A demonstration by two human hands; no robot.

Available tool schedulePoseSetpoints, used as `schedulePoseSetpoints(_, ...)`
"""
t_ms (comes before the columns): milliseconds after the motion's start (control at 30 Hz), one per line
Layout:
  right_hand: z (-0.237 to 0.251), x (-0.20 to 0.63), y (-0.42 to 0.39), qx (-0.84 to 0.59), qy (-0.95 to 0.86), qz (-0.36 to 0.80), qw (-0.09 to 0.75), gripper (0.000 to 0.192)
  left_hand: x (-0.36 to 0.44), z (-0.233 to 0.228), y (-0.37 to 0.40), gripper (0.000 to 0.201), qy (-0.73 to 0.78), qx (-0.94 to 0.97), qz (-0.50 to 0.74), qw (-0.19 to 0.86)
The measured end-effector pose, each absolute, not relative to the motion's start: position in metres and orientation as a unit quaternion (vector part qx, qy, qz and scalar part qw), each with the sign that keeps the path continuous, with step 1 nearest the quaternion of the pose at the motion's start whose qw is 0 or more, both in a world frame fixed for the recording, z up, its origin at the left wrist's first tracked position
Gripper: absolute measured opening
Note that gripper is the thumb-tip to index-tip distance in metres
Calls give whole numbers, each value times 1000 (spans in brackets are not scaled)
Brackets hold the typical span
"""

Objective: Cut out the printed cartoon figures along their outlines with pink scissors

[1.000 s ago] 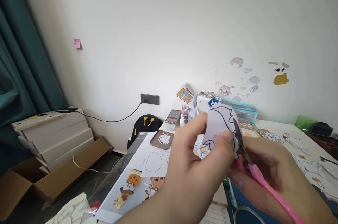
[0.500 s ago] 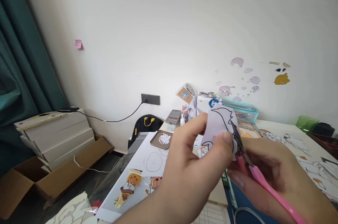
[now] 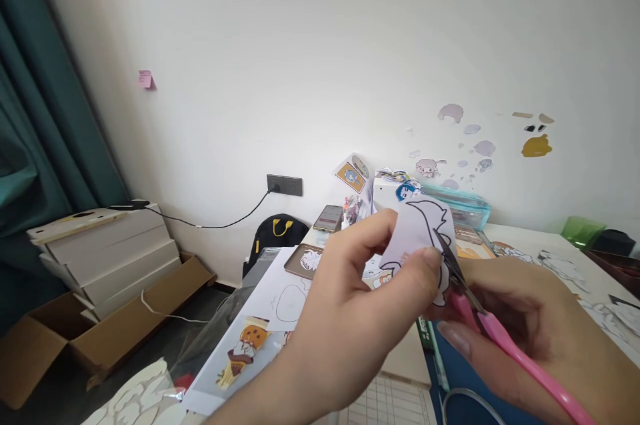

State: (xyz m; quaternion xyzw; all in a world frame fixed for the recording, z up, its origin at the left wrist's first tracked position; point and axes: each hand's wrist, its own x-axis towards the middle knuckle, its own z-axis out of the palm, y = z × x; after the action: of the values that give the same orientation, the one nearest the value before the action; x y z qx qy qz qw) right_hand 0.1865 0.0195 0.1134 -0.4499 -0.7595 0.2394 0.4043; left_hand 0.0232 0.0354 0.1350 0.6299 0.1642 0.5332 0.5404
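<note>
My left hand [image 3: 365, 305] pinches a small white paper cutout [image 3: 413, 228] between thumb and fingers. Black outlines of a cartoon figure are printed on it. Pink-handled scissors [image 3: 505, 338] are gripped in my right hand [image 3: 540, 325], their dark metal blades pointing up and to the left. The blades lie against the paper's right side, next to my left thumb, close to a printed line. My fingers hide the lower part of the paper and part of the scissor handles.
Printed cartoon sheets [image 3: 245, 351] and a small brown tray [image 3: 295, 268] lie left of my hands. A phone [image 3: 329, 218] and a teal pouch [image 3: 465, 208] stand behind. Paper cutouts [image 3: 565, 268] lie to the right. An open cardboard box [image 3: 135, 311] sits on the floor.
The paper has tilted slightly to the right, its top edge moving right. The scissors and my right hand have shifted a little right, with the blades still at the paper.
</note>
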Motion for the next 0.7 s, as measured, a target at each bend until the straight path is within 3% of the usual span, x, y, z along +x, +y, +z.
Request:
schedulePoseSetpoints(233, 119, 194, 20, -443, -793, 207, 363, 19, 19, 134, 40, 14, 184, 662, 506, 522)
schedulePoseSetpoints(700, 120, 192, 21, -426, -757, 281, 408, 15, 19, 132, 42, 16, 185, 660, 504, 526)
